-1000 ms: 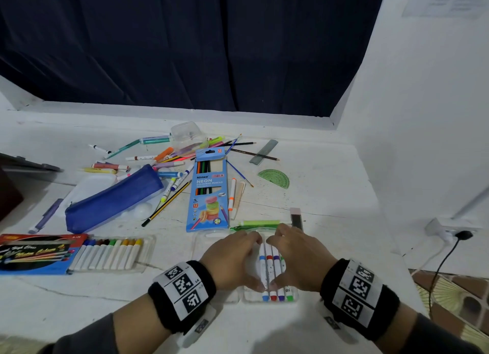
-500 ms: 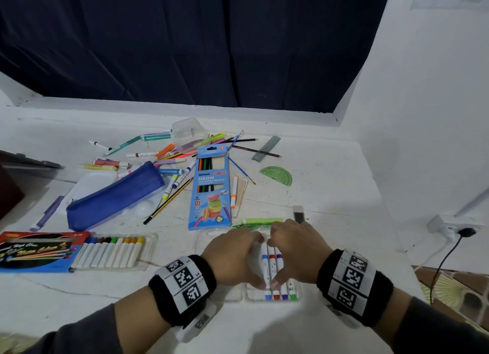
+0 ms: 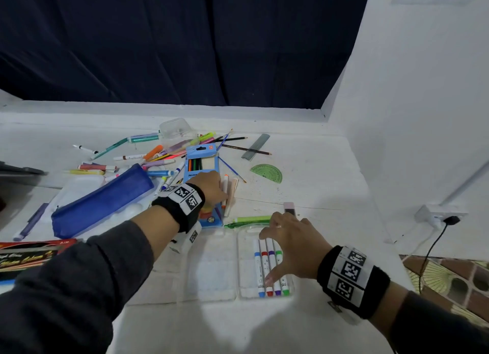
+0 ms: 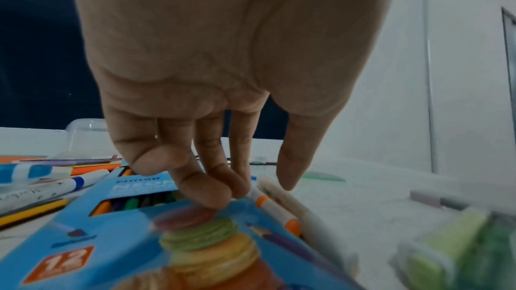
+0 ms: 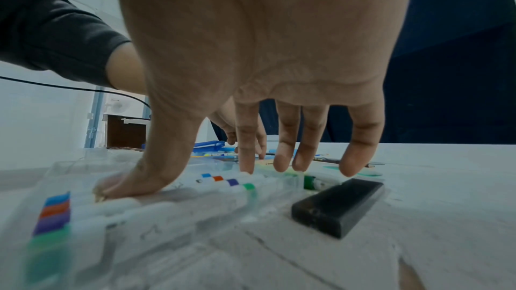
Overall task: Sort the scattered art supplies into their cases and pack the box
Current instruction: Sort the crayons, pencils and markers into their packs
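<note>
A clear marker case (image 3: 246, 277) lies open near the table's front edge and holds several white markers (image 3: 258, 269) with blue, red, purple and green caps. My right hand (image 3: 275, 255) is spread over it: in the right wrist view the thumb (image 5: 123, 186) presses on the markers (image 5: 173, 197) and the fingers (image 5: 282, 158) hang straight. My left hand (image 3: 218, 190) reaches over the blue neon pencil box (image 3: 201, 157). In the left wrist view its fingertips (image 4: 217, 197) touch the box (image 4: 111, 239) beside an orange-capped marker (image 4: 276, 208), with the thumb apart. It holds nothing.
A blue pouch (image 3: 103, 197) lies at the left, with a heap of loose pens (image 3: 148, 155) and a small clear box (image 3: 176, 130) behind it. Also on the table are a green protractor (image 3: 266, 173), a grey ruler (image 3: 256, 146), a black eraser (image 3: 289, 208) and a red marker box (image 3: 29, 255). The wall stands close on the right.
My left hand has left the marker case and moved forward onto the pencil box by the orange marker. My right hand has stayed on the case and spread its fingers.
</note>
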The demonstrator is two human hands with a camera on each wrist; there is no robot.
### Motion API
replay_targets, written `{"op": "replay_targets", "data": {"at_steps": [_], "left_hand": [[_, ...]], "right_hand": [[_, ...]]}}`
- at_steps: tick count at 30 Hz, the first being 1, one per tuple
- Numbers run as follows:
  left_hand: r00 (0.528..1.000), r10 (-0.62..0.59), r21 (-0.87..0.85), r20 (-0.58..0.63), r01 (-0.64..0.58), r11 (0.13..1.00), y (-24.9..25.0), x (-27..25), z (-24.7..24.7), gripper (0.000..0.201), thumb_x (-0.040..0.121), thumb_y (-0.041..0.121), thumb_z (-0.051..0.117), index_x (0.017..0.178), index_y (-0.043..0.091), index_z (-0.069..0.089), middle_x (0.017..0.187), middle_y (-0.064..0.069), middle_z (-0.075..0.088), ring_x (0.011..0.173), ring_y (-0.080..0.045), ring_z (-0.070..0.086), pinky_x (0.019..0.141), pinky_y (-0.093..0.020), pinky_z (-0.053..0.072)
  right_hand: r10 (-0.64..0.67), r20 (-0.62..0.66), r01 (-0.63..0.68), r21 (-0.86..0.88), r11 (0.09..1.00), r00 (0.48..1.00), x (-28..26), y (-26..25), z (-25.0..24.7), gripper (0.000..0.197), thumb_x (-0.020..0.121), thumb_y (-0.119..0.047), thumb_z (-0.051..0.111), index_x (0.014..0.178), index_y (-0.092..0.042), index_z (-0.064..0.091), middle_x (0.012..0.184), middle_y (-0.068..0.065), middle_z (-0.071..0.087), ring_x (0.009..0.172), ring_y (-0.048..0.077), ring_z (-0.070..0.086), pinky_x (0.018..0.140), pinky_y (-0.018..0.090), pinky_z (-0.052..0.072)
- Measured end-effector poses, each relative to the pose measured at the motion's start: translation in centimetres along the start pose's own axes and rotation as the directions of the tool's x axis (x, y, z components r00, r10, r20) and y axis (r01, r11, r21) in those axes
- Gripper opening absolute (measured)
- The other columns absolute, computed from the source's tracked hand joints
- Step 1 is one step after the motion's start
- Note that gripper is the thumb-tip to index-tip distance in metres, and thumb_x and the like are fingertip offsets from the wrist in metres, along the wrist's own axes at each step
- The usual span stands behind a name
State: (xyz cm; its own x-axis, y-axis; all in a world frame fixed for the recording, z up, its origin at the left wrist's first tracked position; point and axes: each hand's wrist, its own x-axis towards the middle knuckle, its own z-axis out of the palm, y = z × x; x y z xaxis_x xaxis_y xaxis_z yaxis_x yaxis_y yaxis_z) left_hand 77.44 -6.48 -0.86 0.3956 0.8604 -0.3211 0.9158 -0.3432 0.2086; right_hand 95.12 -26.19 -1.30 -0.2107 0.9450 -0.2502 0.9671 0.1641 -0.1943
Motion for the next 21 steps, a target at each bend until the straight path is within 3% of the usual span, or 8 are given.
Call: {"op": "replay_targets", "data": {"at_steps": [2, 6, 10, 13, 16, 18, 21], "left_hand": [[1.000, -0.014, 0.066, -0.009, 0.015, 0.998, 0.4, 0.4, 0.4, 0.027, 0.087, 0.035, 0.067, 0.103, 0.013, 0.062, 0.103, -0.006, 0.066, 0.092, -0.023, 0.063, 0.073, -0.034, 0.052], [0.999, 0.022, 0.206, -0.041, -0.013, 0.979, 1.5, 0.6, 1.2, 0.031, 0.085, 0.044, 0.063, 0.093, 0.016, 0.051, 0.102, -0.007, 0.062, 0.093, -0.027, 0.062, 0.076, -0.036, 0.053], [0.998, 0.029, 0.219, -0.059, -0.015, 0.976, 1.9, 0.6, 1.6, 0.035, 0.087, 0.049, 0.060, 0.094, 0.016, 0.049, 0.105, -0.008, 0.061, 0.090, -0.026, 0.058, 0.069, -0.034, 0.046], [0.997, 0.007, 0.137, -0.072, 0.003, 0.991, 1.9, -0.3, 0.5, 0.038, 0.087, 0.050, 0.062, 0.100, 0.015, 0.053, 0.104, -0.006, 0.060, 0.091, -0.026, 0.059, 0.072, -0.034, 0.048], [0.982, 0.010, 0.035, -0.190, -0.003, 0.999, 1.5, -1.8, -1.5, 0.028, 0.087, 0.043, 0.061, 0.099, 0.017, 0.062, 0.098, -0.003, 0.066, 0.087, -0.021, 0.062, 0.073, -0.034, 0.052], [0.951, 0.016, -0.097, -0.307, -0.048, 0.994, 1.3, -3.5, -2.8, 0.018, 0.087, 0.039, 0.061, 0.094, 0.022, 0.063, 0.089, 0.003, 0.065, 0.083, -0.019, 0.062, 0.072, -0.033, 0.051], [0.871, 0.060, -0.307, -0.488, -0.235, 0.922, 1.0, -7.1, -4.3, 0.010, 0.089, 0.030, 0.069, 0.091, 0.021, 0.066, 0.079, 0.008, 0.062, 0.074, -0.015, 0.059, 0.066, -0.027, 0.046]], "right_hand": [[0.004, -0.013, -0.003, 0.014, 1.000, 1.000, -0.1, 0.2, 0.4, 0.089, 0.056, -0.075, 0.075, 0.131, -0.032, 0.053, 0.118, -0.007, 0.046, 0.109, 0.014, 0.043, 0.091, 0.036, 0.041], [0.004, -0.012, -0.004, 0.029, 1.000, 1.000, -0.2, 0.6, 0.8, 0.089, 0.058, -0.075, 0.074, 0.133, -0.032, 0.051, 0.120, -0.007, 0.049, 0.114, 0.015, 0.041, 0.092, 0.036, 0.040], [0.003, -0.014, -0.003, 0.022, 1.000, 1.000, -0.1, 0.7, 0.8, 0.088, 0.059, -0.075, 0.074, 0.132, -0.032, 0.050, 0.122, -0.007, 0.048, 0.115, 0.015, 0.040, 0.092, 0.036, 0.041], [0.002, -0.019, -0.001, 0.028, 1.000, 1.000, -0.1, 0.8, 1.0, 0.089, 0.059, -0.075, 0.073, 0.133, -0.032, 0.050, 0.122, -0.007, 0.048, 0.116, 0.015, 0.040, 0.092, 0.036, 0.041], [0.003, -0.023, -0.002, 0.036, 0.999, 1.000, -0.1, 1.0, 1.1, 0.089, 0.058, -0.075, 0.073, 0.132, -0.032, 0.051, 0.121, -0.007, 0.049, 0.116, 0.015, 0.040, 0.091, 0.037, 0.041], [0.003, -0.022, -0.002, 0.037, 0.999, 1.000, -0.1, 1.0, 1.2, 0.089, 0.058, -0.076, 0.073, 0.132, -0.032, 0.050, 0.119, -0.008, 0.049, 0.115, 0.014, 0.040, 0.092, 0.037, 0.042], [0.006, -0.026, -0.005, 0.056, 0.998, 1.000, 0.0, 1.2, 1.2, 0.089, 0.057, -0.076, 0.073, 0.132, -0.034, 0.050, 0.118, -0.010, 0.050, 0.115, 0.013, 0.039, 0.094, 0.038, 0.041]]}}
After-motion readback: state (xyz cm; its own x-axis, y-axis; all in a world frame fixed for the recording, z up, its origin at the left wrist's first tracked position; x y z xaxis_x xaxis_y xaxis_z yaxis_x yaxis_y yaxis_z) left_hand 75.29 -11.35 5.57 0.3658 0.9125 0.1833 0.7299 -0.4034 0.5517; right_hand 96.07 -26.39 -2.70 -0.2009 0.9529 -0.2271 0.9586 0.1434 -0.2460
